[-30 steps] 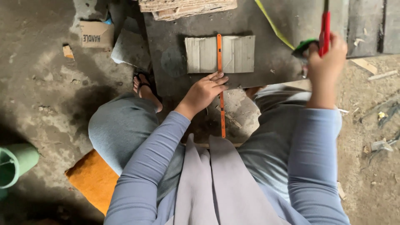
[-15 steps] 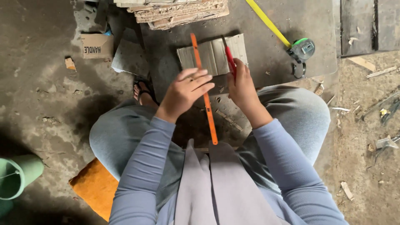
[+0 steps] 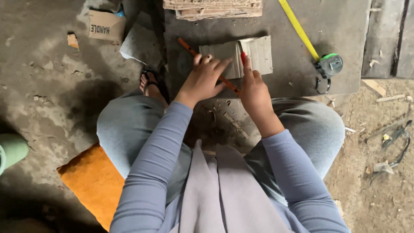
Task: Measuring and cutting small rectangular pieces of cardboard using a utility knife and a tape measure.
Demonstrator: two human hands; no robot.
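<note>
Left hand (image 3: 202, 80) pressing orange ruler (image 3: 189, 48) flat on grey piece (image 3: 258, 54) | right hand (image 3: 254, 92) gripping red pencil (image 3: 243, 58), tip touching piece beside ruler | stack (image 3: 213, 8) lying beyond hands | marking seemingly underway, no line discernible yet

The person wears lavender ribbed long sleeves, grey trousers, a mauve scarf and a black sandal (image 3: 149, 82).

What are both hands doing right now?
Left hand: open, pressing the orange ruler onto the grey piece.
Right hand: shut on a red pencil.
</note>
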